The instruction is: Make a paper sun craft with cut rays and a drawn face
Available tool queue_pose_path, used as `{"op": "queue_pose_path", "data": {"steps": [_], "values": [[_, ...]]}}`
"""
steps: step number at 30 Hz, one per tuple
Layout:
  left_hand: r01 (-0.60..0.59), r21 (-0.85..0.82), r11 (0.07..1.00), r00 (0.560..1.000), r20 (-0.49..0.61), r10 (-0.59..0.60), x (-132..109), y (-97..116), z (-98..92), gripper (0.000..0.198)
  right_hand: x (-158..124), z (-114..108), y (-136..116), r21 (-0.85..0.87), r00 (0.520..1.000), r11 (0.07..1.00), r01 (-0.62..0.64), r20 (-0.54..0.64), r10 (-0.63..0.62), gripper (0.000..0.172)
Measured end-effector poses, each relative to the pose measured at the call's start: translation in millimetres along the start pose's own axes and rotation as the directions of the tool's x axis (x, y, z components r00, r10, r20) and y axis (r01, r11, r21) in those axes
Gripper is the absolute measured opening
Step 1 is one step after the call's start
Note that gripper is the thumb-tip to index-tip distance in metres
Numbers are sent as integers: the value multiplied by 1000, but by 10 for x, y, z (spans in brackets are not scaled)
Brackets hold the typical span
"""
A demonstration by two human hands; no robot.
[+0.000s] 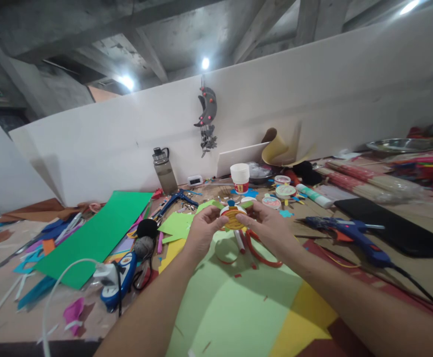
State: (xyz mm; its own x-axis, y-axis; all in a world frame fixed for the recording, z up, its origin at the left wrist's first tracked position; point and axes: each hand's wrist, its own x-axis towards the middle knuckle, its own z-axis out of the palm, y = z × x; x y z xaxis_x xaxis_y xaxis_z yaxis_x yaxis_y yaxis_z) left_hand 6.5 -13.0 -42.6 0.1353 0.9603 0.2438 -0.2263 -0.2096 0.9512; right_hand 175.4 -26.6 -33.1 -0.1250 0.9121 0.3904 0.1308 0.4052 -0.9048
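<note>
Between both hands is a small round yellow and orange craft piece [233, 218] with a white rim and a blue bit on top. My left hand [204, 227] pinches its left edge, and my right hand [263, 223] grips the right edge. Green paper pieces stick out at its sides, close to the fingers. Below it, red-handled scissors [264, 258] and a marker [240, 242] lie on a light green sheet [235, 307]. The fingertips behind the piece are hidden.
A blue glue gun [353, 235] and black tray [398, 227] lie right. Stacked paper cups [240, 176] and a bottle [165, 171] stand at the back. Left are a green sheet [97, 235], pompoms [147, 228] and a white cable [58, 282].
</note>
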Motion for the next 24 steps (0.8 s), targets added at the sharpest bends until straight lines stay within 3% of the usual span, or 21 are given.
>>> {"op": "queue_pose_path", "data": {"steps": [6,16,24], "values": [[-4,45,999,999,-31,5,-5,24,-9,26,0,0,10,-54,1000,998,20,13,-20,27],[17,24,1000,1000,25,-17,8,-16,-16,30,9,32,64,-77,1000,997,21,-2,-21,23],[61,-54,997,997,-49,-63,11,39,14,32,52,47,155,-75,999,997,5,35,-2,31]]}}
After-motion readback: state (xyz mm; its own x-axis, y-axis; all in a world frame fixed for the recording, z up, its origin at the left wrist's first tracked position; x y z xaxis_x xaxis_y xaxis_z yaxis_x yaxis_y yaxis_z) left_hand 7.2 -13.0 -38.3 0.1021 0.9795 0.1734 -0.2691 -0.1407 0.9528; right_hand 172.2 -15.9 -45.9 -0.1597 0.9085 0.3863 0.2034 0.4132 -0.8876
